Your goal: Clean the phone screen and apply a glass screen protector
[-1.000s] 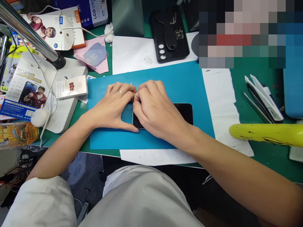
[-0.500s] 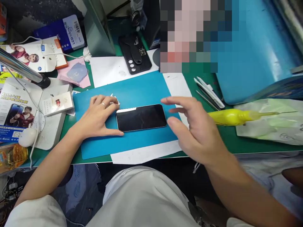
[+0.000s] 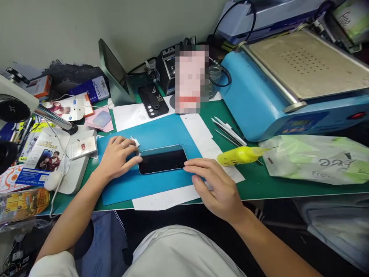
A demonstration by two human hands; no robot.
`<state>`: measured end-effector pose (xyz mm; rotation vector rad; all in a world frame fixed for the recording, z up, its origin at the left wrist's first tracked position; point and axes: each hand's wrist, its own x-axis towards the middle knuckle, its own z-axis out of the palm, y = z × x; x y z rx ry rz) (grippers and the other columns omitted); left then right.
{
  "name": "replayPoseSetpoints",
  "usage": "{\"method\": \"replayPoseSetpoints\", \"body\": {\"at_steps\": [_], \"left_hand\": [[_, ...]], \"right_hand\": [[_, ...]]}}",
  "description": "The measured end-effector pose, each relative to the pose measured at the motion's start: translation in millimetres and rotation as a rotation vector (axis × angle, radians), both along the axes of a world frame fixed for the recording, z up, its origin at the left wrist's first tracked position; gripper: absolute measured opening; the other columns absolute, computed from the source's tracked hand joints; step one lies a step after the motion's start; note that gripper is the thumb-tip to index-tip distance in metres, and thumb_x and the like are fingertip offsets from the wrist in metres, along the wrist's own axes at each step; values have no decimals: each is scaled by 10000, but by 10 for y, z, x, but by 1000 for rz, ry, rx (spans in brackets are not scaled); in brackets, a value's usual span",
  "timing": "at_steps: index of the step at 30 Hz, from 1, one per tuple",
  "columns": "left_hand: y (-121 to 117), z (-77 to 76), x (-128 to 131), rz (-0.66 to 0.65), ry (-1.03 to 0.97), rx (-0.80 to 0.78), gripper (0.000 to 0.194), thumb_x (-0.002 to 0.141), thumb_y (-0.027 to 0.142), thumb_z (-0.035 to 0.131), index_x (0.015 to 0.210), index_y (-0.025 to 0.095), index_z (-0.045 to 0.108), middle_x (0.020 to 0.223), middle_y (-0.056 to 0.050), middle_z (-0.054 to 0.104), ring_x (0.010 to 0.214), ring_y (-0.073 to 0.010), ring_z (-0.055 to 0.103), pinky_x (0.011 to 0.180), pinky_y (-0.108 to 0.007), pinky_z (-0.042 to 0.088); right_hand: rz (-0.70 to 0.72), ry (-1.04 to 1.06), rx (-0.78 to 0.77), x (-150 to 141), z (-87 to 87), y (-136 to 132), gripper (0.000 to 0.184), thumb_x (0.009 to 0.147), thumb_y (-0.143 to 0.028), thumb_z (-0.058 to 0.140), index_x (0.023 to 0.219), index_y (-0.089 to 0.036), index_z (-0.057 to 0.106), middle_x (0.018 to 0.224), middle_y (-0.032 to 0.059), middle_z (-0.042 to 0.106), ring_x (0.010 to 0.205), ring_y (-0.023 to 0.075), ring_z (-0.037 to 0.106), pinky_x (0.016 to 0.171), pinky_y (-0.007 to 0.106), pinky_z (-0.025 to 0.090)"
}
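A smartphone [image 3: 163,161] with a dark, glossy screen lies face up on a blue mat [image 3: 121,194]. At the phone's left end rests my left hand [image 3: 117,157], its thumb at the upper left corner and its fingers loosely bent and spread on the mat. My right hand [image 3: 216,184] is at the other end; its fingertips reach the lower right corner, and its thumb hangs apart from them. Neither hand grips the phone. A fine hair-like line runs by the phone's upper edge; what it is I cannot make out. A small white scrap [image 3: 135,141] lies beyond my left fingers.
A yellow bottle [image 3: 240,156] with a needle tip lies right of my right hand, near tweezers-like tools [image 3: 229,130] and a plastic packet [image 3: 314,159]. Behind them stands a blue machine with a metal plate [image 3: 305,61]. A black phone case [image 3: 152,100] and a microscope-like stand [image 3: 54,117] are farther off.
The view has tilted up, showing more of the bench's back. My right hand has come in from the right to the phone's corner. My left thumb has moved from the lower to the upper left corner.
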<state>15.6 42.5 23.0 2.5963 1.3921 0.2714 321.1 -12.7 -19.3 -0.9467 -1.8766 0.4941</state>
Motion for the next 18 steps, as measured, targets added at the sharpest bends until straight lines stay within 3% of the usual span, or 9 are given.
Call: {"method": "replayPoseSetpoints", "body": {"at_steps": [3,6,9,13,18], "left_hand": [[25,71,11,104,-29,-35,537,1095,440,260,950,214,726,1118,-82,748,950,-273,581,899,-483,398],[56,164,-26,177,-15,-40,551,1102,417,234,900,218,707,1012,-72,741,889,-258,593,838,-449,420],[63,215,-77,261,-8,-29,445,1083,439,327,939,214,683,964,-78,721,897,-264,605,830,-433,445],[-5,168,-99,369,-38,-14,206,994,389,538,1000,208,636,973,-75,708,907,-261,624,814,-414,493],[-269,137,-15,482,-160,40,103,988,268,545,1060,221,602,1034,-57,701,913,-210,650,744,-340,524]], "right_hand": [[-3,-31,-40,6,-18,-11,348,948,-120,566,1241,-270,676,1170,90,721,1095,262,696,909,462,617],[3,-50,-117,29,-49,-14,337,974,-178,564,1281,-283,656,1227,89,704,1136,265,688,939,464,618],[13,-57,-185,51,-82,-15,335,991,-236,556,1310,-303,638,1265,89,689,1169,282,680,944,484,623],[23,-65,-206,67,-116,-13,331,1004,-272,545,1322,-315,629,1281,90,684,1190,293,669,939,490,625],[44,-84,-220,72,-126,-5,319,1013,-291,548,1321,-309,629,1293,84,678,1210,285,654,964,476,610]]}}
